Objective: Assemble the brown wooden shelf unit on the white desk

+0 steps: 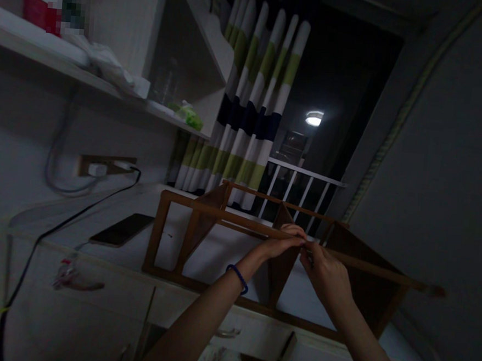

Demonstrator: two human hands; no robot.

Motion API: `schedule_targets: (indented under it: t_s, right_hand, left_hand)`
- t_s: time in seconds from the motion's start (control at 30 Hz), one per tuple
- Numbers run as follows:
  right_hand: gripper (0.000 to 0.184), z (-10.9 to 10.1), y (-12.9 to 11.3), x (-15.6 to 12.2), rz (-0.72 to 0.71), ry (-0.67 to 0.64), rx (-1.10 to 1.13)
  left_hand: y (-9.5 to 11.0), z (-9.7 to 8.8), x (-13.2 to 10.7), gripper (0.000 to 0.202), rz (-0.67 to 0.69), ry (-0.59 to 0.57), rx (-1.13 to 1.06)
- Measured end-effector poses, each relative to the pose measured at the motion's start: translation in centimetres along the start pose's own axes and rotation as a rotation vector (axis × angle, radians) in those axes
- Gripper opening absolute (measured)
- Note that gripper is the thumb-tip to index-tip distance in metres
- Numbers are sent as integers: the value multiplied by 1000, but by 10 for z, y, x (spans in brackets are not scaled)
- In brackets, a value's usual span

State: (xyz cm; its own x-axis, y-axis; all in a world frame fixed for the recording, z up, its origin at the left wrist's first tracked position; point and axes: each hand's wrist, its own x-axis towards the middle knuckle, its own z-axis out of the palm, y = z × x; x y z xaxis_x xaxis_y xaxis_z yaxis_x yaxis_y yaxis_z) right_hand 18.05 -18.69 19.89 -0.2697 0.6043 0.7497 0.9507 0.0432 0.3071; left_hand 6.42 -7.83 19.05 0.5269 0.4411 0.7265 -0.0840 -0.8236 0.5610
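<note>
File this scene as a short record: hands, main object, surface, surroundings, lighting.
Left hand: at the upper rail of the frame; blue bracelet on the wrist
Right hand: at the same rail, fingertips close to the left hand's; exact grips unclear
Main object: brown frame with divider panels
Surface: white desk with drawers, under the frame
Also on desk: dark phone, left of the frame in view
Background: striped curtain beside a dark window
Lighting: dim; bright lamp seen in the window

Forearms (212,310) outstretched and converging, left hand (278,246) and bent-fingered right hand (329,268) close together ahead.
</note>
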Motion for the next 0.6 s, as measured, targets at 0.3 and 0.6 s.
schedule_targets:
  t_s: [0.3, 0.6]
  right_hand:
    - [15, 0, -1, -2, 34, -37, -6]
    - [17, 1, 1, -4, 81, -81, 26]
  left_hand:
    - [-2, 0, 0, 15, 12, 7, -39]
    - [2, -1, 0, 20, 43, 5, -76]
